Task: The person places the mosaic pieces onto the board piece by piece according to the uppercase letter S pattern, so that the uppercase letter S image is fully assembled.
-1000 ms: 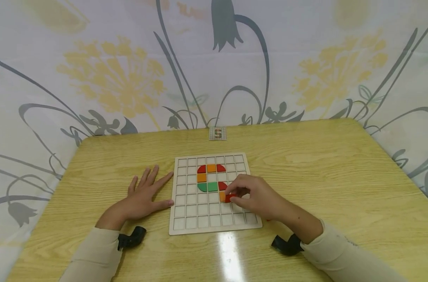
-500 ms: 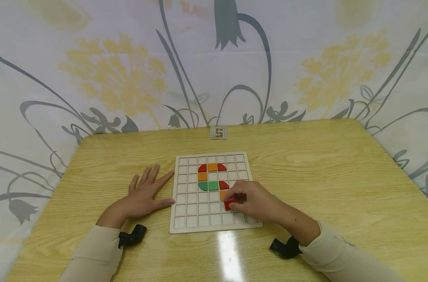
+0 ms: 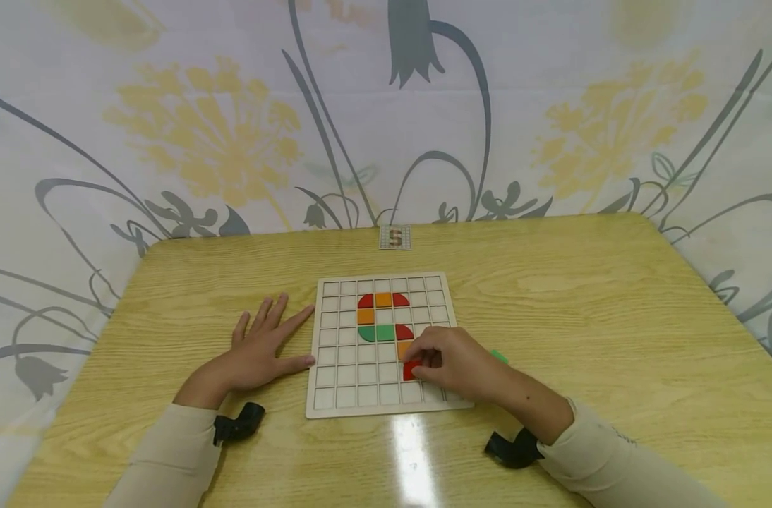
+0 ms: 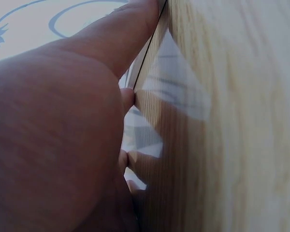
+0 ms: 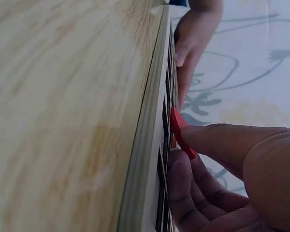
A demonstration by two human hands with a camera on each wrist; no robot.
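A red tile (image 3: pixel 410 371) is pinched between the thumb and fingers of my right hand (image 3: pixel 457 361), right at the cell in front of an orange tile (image 3: pixel 403 350). In the right wrist view the red tile (image 5: pixel 180 131) tilts against the gridded board, one edge close to the cells. My left hand (image 3: pixel 257 358) lies spread on the table, its thumb and index fingertips at the left edge of the white gridded board (image 3: pixel 344 377). Red, orange and green tiles, including a green square (image 3: pixel 384 332), fill a curved row of cells.
A small card (image 3: pixel 395 238) with an S-shaped pattern lies at the table's far edge. A green piece (image 3: pixel 499 355) shows on the table (image 3: pixel 583 296) beyond my right forearm. Black wrist mounts (image 3: pixel 238 424) sit at both cuffs.
My right hand has carried the red tile toward me, from beside the orange tile to the cell in front of it. The green piece has come into view. My left hand stays put.
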